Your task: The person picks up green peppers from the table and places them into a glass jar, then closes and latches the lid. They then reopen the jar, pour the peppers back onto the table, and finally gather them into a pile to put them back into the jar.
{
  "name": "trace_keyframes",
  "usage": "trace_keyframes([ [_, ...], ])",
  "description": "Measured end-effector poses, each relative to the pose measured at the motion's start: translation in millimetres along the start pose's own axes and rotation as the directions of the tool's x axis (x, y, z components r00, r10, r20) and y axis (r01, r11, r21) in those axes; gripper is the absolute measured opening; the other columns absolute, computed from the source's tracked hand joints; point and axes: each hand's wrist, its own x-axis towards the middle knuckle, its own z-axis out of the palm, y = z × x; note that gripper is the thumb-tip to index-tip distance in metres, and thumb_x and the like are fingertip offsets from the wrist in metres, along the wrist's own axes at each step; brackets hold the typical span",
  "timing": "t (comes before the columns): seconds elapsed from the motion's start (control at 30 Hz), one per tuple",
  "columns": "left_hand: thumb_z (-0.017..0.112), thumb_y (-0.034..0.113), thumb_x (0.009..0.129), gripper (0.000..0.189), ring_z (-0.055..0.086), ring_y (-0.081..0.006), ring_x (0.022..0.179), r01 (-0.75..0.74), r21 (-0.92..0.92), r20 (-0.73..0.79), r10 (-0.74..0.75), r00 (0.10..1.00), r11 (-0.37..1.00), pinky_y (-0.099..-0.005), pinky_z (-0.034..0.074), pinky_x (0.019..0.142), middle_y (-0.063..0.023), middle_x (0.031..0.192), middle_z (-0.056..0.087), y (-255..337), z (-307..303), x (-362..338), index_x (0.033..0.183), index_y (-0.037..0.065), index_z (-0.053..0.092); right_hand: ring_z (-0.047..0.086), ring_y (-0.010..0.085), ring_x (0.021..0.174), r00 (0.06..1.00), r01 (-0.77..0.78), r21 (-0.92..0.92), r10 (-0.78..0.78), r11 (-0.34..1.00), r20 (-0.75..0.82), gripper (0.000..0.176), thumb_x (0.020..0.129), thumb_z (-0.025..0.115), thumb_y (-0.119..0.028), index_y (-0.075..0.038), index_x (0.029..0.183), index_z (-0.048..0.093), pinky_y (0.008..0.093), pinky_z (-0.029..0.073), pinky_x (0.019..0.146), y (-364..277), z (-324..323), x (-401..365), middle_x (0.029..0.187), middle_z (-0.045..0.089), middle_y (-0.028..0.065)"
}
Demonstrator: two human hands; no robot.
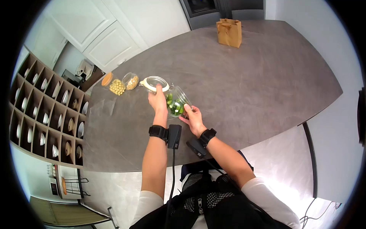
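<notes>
A clear glass jar (182, 96) with green pieces, perhaps small cucumbers or peppers, inside tilts over the grey table. Its hinged glass lid (154, 81), edged with a pale seal, is swung out to the left. My left hand (158, 101) grips the lid, thumb along its rim and the other fingers mostly hidden. Around the lower right side of the jar, my right hand (194, 120) is closed, thumb on the glass. Both wrists wear black straps with small boxes and cables.
Left of my hands stand a jar of round yellowish pieces (117, 87) with a wooden lid (107, 79), and another small glass jar (131, 81). A clear container (108, 106) sits nearer. At the far side is a brown paper bag (230, 33). Shelves of bowls (45, 118) line the left.
</notes>
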Motion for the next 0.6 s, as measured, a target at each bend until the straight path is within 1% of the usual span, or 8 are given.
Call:
trace_keyframes([
  [0.07,0.056,0.028,0.074,0.041,0.059,-0.0258,0.087,-0.044,0.181,0.048,0.036,0.998,0.983,-0.0348,0.043,0.077,-0.0185,0.090,0.062,14.2,9.8,-3.0,0.094,-0.008,0.056,0.049,0.0185,0.095,0.998,-0.039,0.076,0.035,0.996,0.047,0.064,0.077,0.065,-0.033,0.001,0.118,0.031,0.0362,0.049,0.078,5.9,-1.6,2.1,0.105,0.046,0.0079],
  [0.1,0.057,0.033,0.072,0.045,0.058,-0.0312,0.089,-0.063,0.288,0.078,0.042,0.996,0.955,-0.0376,0.043,0.079,-0.0205,0.090,0.061,8.1,13.8,5.0,0.093,-0.008,0.057,0.049,0.0183,0.094,0.997,-0.056,0.113,0.049,0.992,0.065,0.062,0.077,0.064,-0.035,0.001,0.117,0.032,0.0361,0.049,0.079,9.2,-2.2,3.5,0.104,0.046,0.0073],
  [0.2,0.056,0.037,0.070,0.048,0.057,-0.0348,0.091,-0.111,0.568,0.140,0.037,0.989,0.815,-0.0403,0.042,0.081,-0.0218,0.092,0.061,22.8,29.5,2.5,0.092,-0.006,0.058,0.049,0.0157,0.090,0.989,-0.087,0.198,0.060,0.976,0.138,0.054,0.079,0.060,-0.041,-0.001,0.110,0.041,0.0344,0.048,0.080,20.5,-5.6,10.7,0.100,0.049,0.0043],
  [0.23,0.055,0.038,0.069,0.048,0.057,-0.0363,0.089,-0.165,0.557,0.139,0.105,0.985,0.814,-0.0414,0.042,0.081,-0.0213,0.091,0.061,30.3,36.1,-5.9,0.091,-0.004,0.058,0.049,0.0151,0.090,0.987,-0.091,0.226,0.058,0.970,0.150,0.053,0.079,0.060,-0.042,-0.001,0.109,0.043,0.0338,0.048,0.079,20.8,-5.4,12.6,0.099,0.049,0.0038],
  [0.37,0.055,0.039,0.068,0.047,0.058,-0.0367,0.087,-0.164,0.648,0.156,0.081,0.984,0.744,-0.0418,0.043,0.080,-0.0205,0.090,0.061,36.9,54.2,-10.7,0.092,-0.002,0.058,0.051,0.0139,0.084,0.985,-0.143,0.237,0.113,0.961,0.134,0.053,0.079,0.057,-0.047,-0.002,0.105,0.046,0.0315,0.048,0.072,15.8,-8.0,16.3,0.091,0.052,0.0033],
  [0.47,0.055,0.040,0.068,0.047,0.058,-0.0361,0.087,-0.174,0.698,0.176,0.069,0.982,0.695,-0.0420,0.043,0.080,-0.0206,0.090,0.061,42.8,65.9,-16.3,0.092,-0.001,0.059,0.056,0.0177,0.062,0.991,-0.127,0.259,0.115,0.957,0.062,0.058,0.078,0.050,-0.055,0.001,0.092,0.052,0.0301,0.050,0.060,8.6,-1.7,13.0,0.073,0.056,0.0079],
  [0.53,0.056,0.041,0.068,0.050,0.058,-0.0346,0.090,-0.174,0.742,0.188,0.048,0.981,0.647,-0.0407,0.043,0.080,-0.0206,0.092,0.061,43.5,74.9,-16.9,0.094,0.000,0.060,0.055,0.0175,0.067,0.979,-0.203,0.306,0.182,0.930,0.096,0.056,0.078,0.051,-0.054,0.000,0.094,0.052,0.0298,0.049,0.064,-2.8,2.1,2.6,0.076,0.056,0.0067],
  [0.6,0.056,0.042,0.067,0.049,0.058,-0.0358,0.089,-0.207,0.776,0.219,0.052,0.974,0.596,-0.0421,0.043,0.080,-0.0208,0.091,0.061,43.9,83.7,-20.6,0.095,0.001,0.060,0.056,0.0179,0.068,0.965,-0.258,0.341,0.221,0.904,0.144,0.057,0.078,0.049,-0.055,0.000,0.094,0.052,0.0301,0.048,0.064,-5.0,2.0,0.9,0.077,0.057,0.0066],
])
